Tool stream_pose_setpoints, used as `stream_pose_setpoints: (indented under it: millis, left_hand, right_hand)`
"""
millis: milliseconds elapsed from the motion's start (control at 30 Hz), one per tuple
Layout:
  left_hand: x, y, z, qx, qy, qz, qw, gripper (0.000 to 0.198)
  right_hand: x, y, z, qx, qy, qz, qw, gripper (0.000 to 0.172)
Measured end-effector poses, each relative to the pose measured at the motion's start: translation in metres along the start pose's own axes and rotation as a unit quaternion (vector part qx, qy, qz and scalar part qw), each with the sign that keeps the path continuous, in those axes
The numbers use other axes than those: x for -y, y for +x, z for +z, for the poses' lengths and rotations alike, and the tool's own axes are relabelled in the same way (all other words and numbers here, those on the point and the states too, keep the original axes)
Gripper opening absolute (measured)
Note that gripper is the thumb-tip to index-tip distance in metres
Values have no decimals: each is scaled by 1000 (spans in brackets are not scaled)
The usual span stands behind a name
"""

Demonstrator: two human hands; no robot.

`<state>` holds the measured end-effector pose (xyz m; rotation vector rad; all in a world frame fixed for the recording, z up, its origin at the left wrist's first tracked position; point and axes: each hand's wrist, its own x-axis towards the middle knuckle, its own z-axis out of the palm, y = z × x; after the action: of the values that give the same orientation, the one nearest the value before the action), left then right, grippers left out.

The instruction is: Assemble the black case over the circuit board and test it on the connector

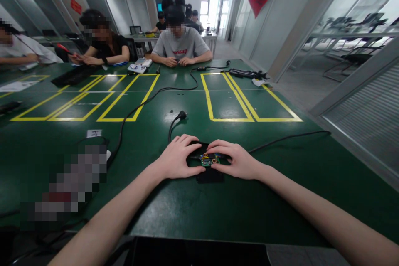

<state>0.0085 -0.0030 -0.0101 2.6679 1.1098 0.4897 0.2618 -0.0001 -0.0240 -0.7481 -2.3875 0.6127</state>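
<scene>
A small black device [209, 174] with an exposed green circuit board [209, 160] lies on the green table [218, 208] just in front of me. My left hand [178, 156] grips its left side, fingers curled over the top and thumb along the near edge. From the other side my right hand [234, 158] holds it the same way, fingertips on the board. Part of the device is hidden under both hands.
A black cable with a plug [181, 115] lies just beyond the hands; another cable [289, 136] runs off right. Yellow tape rectangles [237, 99] mark the table. Three people sit at the far side, one in a grey shirt [181, 48]. A blurred-out object [71, 178] sits at left.
</scene>
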Motion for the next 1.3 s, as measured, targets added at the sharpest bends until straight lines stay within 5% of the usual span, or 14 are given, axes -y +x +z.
stream_pose_setpoints:
  millis: [467,633,800,1000,1300]
  left_hand:
    - [1,0,4,9,-1,17,1000,60]
    - [4,1,5,-40,-3,15,999,39]
    - [5,0,3,-79,-36,11,996,16]
    - [8,1,0,-23,-43,-6,999,12]
    - [13,3,2,-26,21,-34,999,18]
  right_hand:
    - [2,2,7,-20,-30,47,998,37]
    - [4,4,7,-39,-82,91,992,24]
    - [5,5,7,-41,-93,93,990,29]
    - [-1,5,9,-56,-83,49,994,33]
    - [-3,5,8,-86,-76,52,992,30]
